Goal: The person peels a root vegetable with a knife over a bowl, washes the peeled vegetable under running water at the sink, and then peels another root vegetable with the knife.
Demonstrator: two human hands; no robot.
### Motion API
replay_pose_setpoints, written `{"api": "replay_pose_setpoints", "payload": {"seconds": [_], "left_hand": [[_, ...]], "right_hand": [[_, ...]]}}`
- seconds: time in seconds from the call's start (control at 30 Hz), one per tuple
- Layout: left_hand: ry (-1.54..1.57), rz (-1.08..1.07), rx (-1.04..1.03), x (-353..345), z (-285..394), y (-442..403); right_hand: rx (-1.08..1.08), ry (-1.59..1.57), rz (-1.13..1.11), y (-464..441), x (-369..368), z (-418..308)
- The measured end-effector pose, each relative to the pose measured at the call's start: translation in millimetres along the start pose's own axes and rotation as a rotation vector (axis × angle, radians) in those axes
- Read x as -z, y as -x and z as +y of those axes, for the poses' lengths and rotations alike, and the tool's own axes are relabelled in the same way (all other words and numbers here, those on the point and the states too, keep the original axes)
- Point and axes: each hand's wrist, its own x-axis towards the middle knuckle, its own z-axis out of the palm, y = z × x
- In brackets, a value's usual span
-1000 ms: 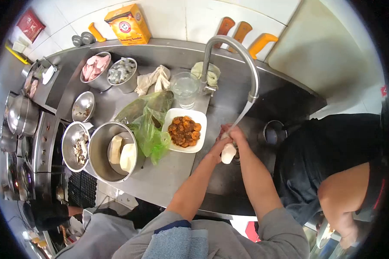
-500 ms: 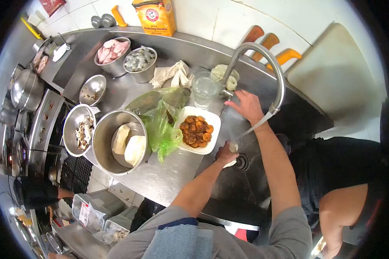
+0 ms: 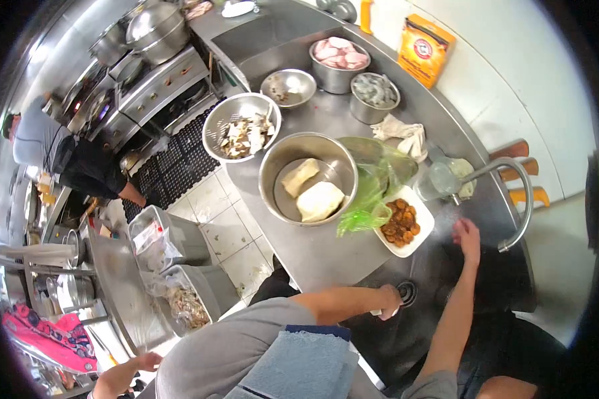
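Note:
In the sink [image 3: 373,332], my left hand [image 3: 389,302] is closed on a white peeled vegetable [image 3: 377,312], mostly hidden by the fingers, beside the drain [image 3: 406,292]. My right hand [image 3: 468,235] is held below the faucet [image 3: 527,199], its fingers slightly apart and nothing visible in them. No stream of water shows at the spout. Left of my right hand sits a white dish of orange-brown food [image 3: 424,233]. A green plastic bag [image 3: 373,193] lies between that dish and a steel pot [image 3: 269,174] holding two pale peeled pieces [image 3: 319,201].
A colander [image 3: 213,126] of cut pieces, a small bowl [image 3: 301,81], pots of pink meat [image 3: 336,78] and grey shrimp [image 3: 373,110] stand on the counter. Co-workers show at far left [image 3: 36,139], lower left [image 3: 123,376] and lower right [image 3: 512,346]. Grey bins [image 3: 213,282] stand below.
The view has swung left. Both hands first held the vegetable under running water; my right hand then went to the faucet base and has now come away. The water stream is gone.

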Motion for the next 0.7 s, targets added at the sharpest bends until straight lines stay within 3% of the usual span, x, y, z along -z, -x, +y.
{"api": "replay_pose_setpoints", "payload": {"seconds": [0.07,0.13,0.27,0.4,0.63,0.7], "left_hand": [[-0.038,0.032,-0.070,9.9,13.1,23.7],[-0.101,0.033,-0.137,21.7,24.4,48.8],[-0.178,0.252,-0.322,39.5,34.4,93.5],[-0.132,0.296,-0.410,72.0,21.5,184.9],[0.251,0.182,-0.382,118.5,-55.8,375.7],[0.129,0.433,-0.311,121.1,-81.2,402.8]], "right_hand": [[-0.173,-0.205,0.060,33.3,-5.8,17.8],[-0.239,-0.218,0.064,65.2,-8.8,41.0],[-0.290,-0.273,0.134,138.5,-22.7,51.4],[-0.351,-0.353,0.215,216.5,-61.4,44.9],[-0.258,-0.383,0.279,295.7,-192.1,-27.3],[-0.244,-0.360,0.279,299.1,-228.0,-88.0]]}}
